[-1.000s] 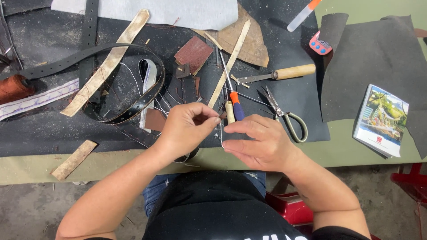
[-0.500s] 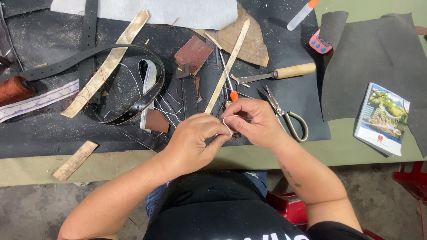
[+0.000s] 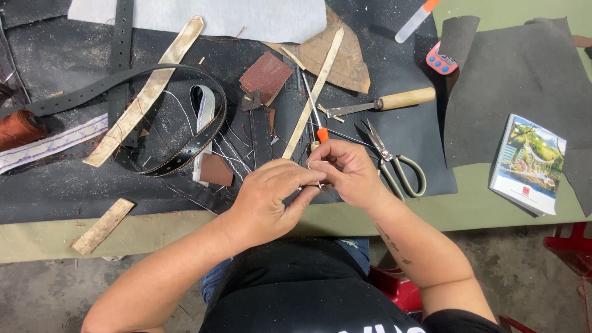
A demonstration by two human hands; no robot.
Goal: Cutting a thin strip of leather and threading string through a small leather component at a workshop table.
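left hand (image 3: 268,200): fingers bent, tips pinched on small metal piece (image 3: 320,185), touching right fingertips
right hand (image 3: 348,172): curled, thumb and fingers closed round same small piece, above surface's near edge
small metal piece: thin, pale, mostly hidden between fingertips; exact shape hard to tell
surface (image 3: 468,203): olive green top, dusty black mat (image 3: 61,185) over most of it
black belt (image 3: 185,151): smooth dark leather, stitched edge, curled in open loop left of hands
pale strap (image 3: 145,98): flat, rough, tan, long, lying slantwise across belt loop
thin strip (image 3: 314,92): narrow, pale, slanting up from hands
awl (image 3: 316,117): thin metal shaft, orange collar, just beyond right hand
scissors (image 3: 394,163): metal blades, greenish loop handles, just right of right hand
knife (image 3: 382,102): metal blade, round wooden handle, beyond scissors
brown leather patch (image 3: 265,74): squarish, reddish, matte
thread spool (image 3: 18,129): rust-brown, wound, far left edge
dark leather sheet (image 3: 518,86): large, matte grey-black, irregular outline, at right
booklet (image 3: 527,163): glossy, colourful cover, far right
short tan offcut (image 3: 102,225): flat, rough, at mat's near edge
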